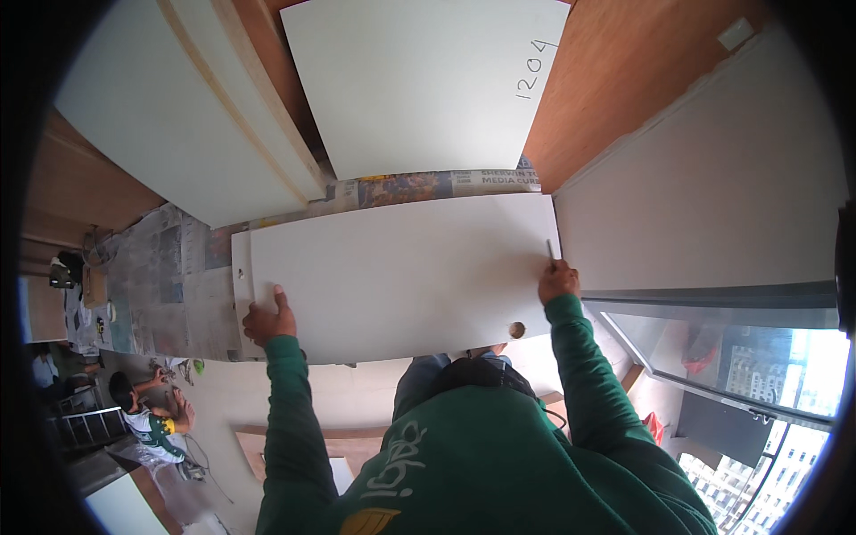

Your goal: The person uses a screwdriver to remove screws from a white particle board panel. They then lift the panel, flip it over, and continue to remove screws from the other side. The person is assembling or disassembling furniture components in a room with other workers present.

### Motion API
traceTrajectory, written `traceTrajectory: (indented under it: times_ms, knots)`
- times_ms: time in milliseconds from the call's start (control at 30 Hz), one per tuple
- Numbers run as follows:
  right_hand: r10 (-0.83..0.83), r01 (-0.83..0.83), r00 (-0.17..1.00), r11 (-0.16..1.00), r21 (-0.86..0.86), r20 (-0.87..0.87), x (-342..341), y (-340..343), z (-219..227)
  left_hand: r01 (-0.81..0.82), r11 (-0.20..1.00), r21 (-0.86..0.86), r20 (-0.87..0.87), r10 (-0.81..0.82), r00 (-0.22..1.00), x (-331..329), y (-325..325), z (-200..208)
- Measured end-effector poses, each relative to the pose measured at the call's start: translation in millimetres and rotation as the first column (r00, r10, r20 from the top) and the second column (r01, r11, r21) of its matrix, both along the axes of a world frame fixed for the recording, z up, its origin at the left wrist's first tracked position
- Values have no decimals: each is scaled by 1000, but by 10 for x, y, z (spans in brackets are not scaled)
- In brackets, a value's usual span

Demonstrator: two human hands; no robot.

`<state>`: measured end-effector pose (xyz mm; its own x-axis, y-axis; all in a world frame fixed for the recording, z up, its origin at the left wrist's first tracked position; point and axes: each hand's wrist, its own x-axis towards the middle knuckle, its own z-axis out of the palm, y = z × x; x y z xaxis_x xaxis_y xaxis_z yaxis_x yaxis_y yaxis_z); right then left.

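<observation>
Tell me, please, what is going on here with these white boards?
A person in a green sweatshirt holds a large white panel flat in front of them. The left hand grips its near left edge, and the right hand holds a thin pencil-like tool at its right edge. More white panels lean on the wooden wall behind, over newspaper sheets. Another person crouches on the floor to the left.
</observation>
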<state>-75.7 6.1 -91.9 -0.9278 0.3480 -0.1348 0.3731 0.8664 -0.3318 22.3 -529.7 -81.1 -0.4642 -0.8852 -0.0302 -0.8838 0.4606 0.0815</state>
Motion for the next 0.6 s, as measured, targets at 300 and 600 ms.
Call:
traceTrajectory:
  times_ms: [300, 600]
  knots:
    - [-165, 150, 965, 985, 87, 203, -5, 1207, -637, 194, 977, 88, -146, -180, 973, 178, 220, -45]
    - [-297, 297, 955, 946, -129, 19, 185, 793, -95, 153, 913, 378, -50, -145, 988, -19, 102, 142]
